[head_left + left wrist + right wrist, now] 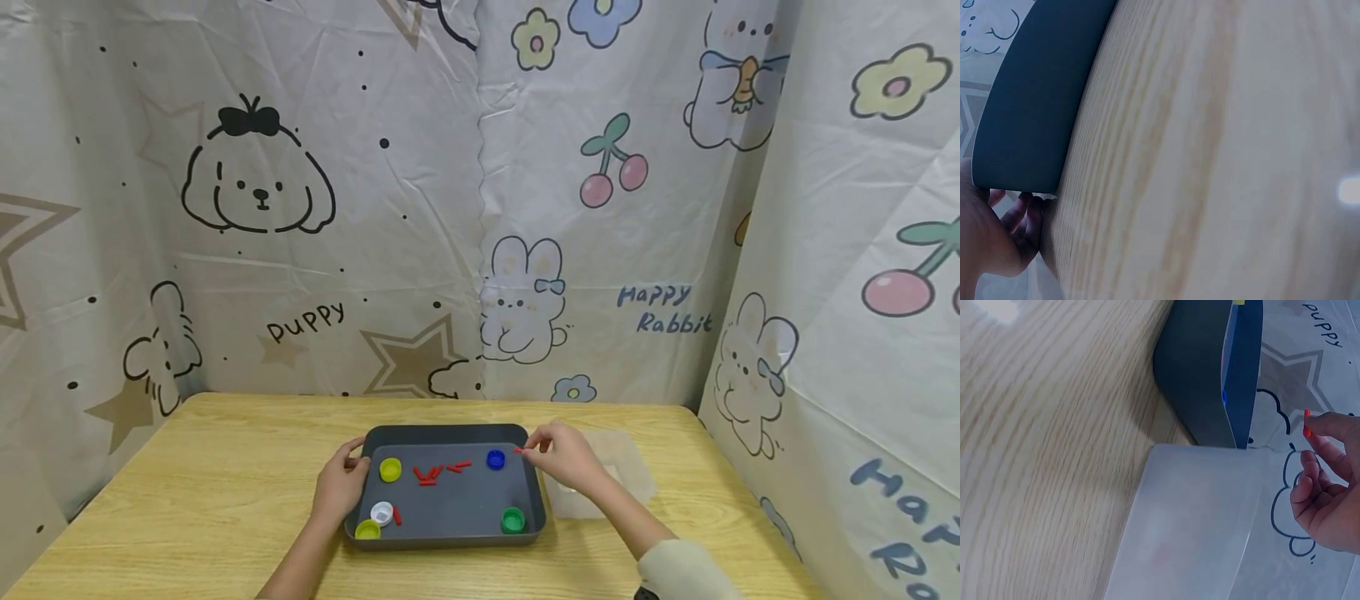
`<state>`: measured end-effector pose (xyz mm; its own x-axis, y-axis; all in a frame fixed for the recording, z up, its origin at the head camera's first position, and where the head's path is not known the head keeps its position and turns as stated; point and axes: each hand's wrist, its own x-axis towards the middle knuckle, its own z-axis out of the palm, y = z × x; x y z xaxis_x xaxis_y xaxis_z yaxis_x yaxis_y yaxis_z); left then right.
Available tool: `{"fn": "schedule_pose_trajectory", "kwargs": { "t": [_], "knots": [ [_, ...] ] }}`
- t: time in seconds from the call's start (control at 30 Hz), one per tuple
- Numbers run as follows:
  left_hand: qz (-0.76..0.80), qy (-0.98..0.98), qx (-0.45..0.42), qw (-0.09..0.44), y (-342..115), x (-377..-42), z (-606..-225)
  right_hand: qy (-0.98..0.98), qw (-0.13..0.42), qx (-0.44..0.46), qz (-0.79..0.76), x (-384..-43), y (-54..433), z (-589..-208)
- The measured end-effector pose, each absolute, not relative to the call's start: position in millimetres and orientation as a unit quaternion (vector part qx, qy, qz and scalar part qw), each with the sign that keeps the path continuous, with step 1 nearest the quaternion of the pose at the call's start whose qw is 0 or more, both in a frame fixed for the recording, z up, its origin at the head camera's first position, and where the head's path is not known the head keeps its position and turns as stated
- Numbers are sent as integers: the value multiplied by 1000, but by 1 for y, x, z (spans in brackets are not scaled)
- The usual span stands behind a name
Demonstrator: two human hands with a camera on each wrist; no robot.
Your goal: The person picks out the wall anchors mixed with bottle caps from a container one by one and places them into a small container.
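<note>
At the 9 o'clock side of the dark grey rectangular tray, the left hand grips the wall, thumb over the rim and fingers bent against the outside. Inside, from the tray's centre, a shallow round yellow cup sits at 8 o'clock, touching or nearly touching a small round white cup; a short red stick lies at the white cup's 3 o'clock. A second round yellow cup stands at 10 o'clock, then several loose red sticks toward 11 and 12, a round blue cup at 2, and a round green cup at 4. The right hand, outside the tray's 2 o'clock corner, pinches one slim red stick between thumb and forefinger, other fingers curled, above a translucent plastic box at 3 o'clock.
</note>
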<state>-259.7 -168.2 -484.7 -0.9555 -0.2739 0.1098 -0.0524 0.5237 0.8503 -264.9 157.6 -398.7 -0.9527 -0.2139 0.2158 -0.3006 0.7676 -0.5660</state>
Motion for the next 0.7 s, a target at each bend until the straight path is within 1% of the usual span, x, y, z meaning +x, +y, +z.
{"fn": "schedule_pose_trajectory", "kwargs": {
  "t": [0.1,0.3,0.53,0.7],
  "knots": [
    [-479,-865,95,114,-167,-260,-484,-938,76,130,311,-266,163,-399],
    [-478,-869,91,94,-169,-260,-484,-939,79,118,313,-266,173,-398],
    [-471,-871,88,107,-170,-261,-484,-941,78,107,310,-267,187,-399],
    [-473,-871,87,103,-170,-260,-483,-941,75,97,316,-266,198,-400]
  ]
}}
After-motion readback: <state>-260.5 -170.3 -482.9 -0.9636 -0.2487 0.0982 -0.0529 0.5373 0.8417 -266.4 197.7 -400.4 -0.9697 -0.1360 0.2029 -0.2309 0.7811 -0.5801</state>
